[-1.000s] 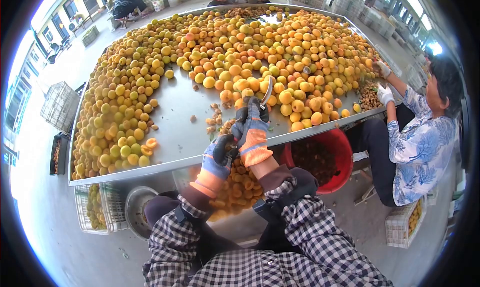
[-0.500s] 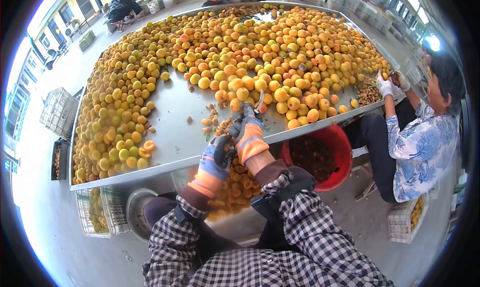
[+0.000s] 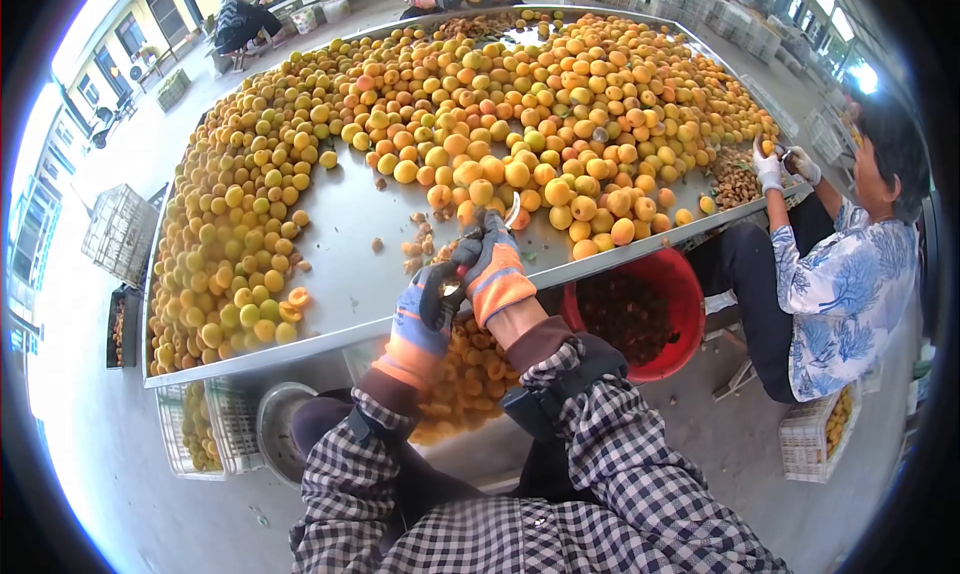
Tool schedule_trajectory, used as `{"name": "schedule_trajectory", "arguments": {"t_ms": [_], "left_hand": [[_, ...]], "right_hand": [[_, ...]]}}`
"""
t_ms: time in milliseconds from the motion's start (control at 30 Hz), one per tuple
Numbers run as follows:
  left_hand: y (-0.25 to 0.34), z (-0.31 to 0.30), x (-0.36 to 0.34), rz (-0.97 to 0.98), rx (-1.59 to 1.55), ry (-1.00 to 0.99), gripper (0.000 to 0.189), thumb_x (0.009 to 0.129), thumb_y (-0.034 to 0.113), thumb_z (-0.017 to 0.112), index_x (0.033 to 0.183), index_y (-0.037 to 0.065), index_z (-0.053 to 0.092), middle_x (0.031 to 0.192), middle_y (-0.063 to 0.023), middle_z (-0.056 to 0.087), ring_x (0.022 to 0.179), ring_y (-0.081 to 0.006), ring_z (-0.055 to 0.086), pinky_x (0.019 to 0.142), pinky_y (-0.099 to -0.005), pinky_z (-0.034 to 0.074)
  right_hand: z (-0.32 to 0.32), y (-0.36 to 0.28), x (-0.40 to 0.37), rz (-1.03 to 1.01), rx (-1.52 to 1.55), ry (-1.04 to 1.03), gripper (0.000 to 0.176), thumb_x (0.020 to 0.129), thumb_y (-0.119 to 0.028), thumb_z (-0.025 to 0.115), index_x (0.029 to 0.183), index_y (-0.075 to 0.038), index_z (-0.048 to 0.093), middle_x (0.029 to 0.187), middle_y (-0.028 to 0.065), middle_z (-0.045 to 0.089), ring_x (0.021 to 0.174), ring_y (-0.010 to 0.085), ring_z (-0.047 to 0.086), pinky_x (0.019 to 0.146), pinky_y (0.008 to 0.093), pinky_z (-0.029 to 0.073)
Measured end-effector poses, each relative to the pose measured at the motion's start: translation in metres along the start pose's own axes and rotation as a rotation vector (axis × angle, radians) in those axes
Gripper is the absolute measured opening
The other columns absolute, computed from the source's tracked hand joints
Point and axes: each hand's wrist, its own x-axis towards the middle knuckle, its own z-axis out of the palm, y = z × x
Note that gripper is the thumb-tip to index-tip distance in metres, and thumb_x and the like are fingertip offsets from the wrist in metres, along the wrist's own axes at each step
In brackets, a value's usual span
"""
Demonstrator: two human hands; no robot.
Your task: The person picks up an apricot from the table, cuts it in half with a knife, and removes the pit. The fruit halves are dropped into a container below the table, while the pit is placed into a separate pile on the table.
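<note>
My right hand (image 3: 492, 266), in an orange and grey glove, is closed around a knife with a curved blade (image 3: 514, 211); the blade points up and away from me. Close beside it, my left hand (image 3: 425, 312), gloved the same way, has its fingers curled round something small with a pale spot; the fingers hide most of it. Both hands are over the near edge of a metal table (image 3: 340, 244) heaped with apricots (image 3: 480, 169). Brown apricot pits (image 3: 420, 246) lie just beyond my hands. Below them sits a heap of split apricots (image 3: 468, 374).
A red bucket (image 3: 690, 324) with dark contents stands under the table edge at right. A co-worker (image 3: 850, 264) in white gloves sits at the right side. White crates (image 3: 235, 424) and a metal basin (image 3: 270, 424) are at lower left. Other people sit beyond the table.
My left fingers have shifted slightly, and a pale spot now shows between them. My right hand keeps the knife in nearly the same place. The co-worker's hands moved a little.
</note>
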Motion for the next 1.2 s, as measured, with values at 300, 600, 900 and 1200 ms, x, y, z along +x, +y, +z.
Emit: {"name": "schedule_trajectory", "arguments": {"t_ms": [300,600,900,1200], "left_hand": [[-0.047,0.006,0.017,-0.411,-0.277,0.207,0.023,0.089,0.024,0.067,0.092,0.001,0.068,0.072,-0.0019,0.064,0.064,-0.0084,0.053,0.058,-0.0268,0.045],[-0.095,0.004,0.015,0.403,0.284,0.192,0.037,0.095,0.035,0.055,0.106,0.001,0.061,0.074,-0.0003,0.057,0.063,-0.012,0.053,0.055,-0.0283,0.045],[-0.101,-0.004,0.012,-0.687,-0.622,-0.073,0.034,0.094,0.027,0.058,0.118,0.004,0.046,0.088,-0.0059,0.063,0.073,-0.0182,0.061,0.067,-0.0298,0.05],[-0.094,0.005,0.013,-0.537,-0.373,0.088,0.019,0.088,0.011,0.056,0.106,0.004,0.056,0.09,-0.0114,0.067,0.078,-0.0274,0.065,0.067,-0.0343,0.051]], "right_hand": [[0.023,-0.029,0.007,-0.457,-0.179,-0.078,0.031,0.087,-0.041,0.06,0.073,-0.015,0.049,0.053,-0.001,0.044,0.036,0.0159,0.041,0.03,0.0297,0.03],[0.0,-0.01,-0.014,-0.656,-1.166,-0.515,0.019,0.08,-0.012,0.071,0.098,-0.01,0.064,0.079,0.001,0.063,0.068,0.0095,0.058,0.06,0.0239,0.048],[0.003,-0.001,-0.023,-0.575,-1.773,-0.629,0.04,0.073,-0.014,0.072,0.111,-0.011,0.059,0.099,0.0127,0.065,0.093,0.0288,0.063,0.083,0.0359,0.049],[-0.019,0.029,0.01,-0.683,-1.766,-0.212,0.036,0.077,-0.03,0.069,0.105,-0.008,0.059,0.1,0.0204,0.065,0.096,0.0372,0.061,0.084,0.041,0.049]]}}
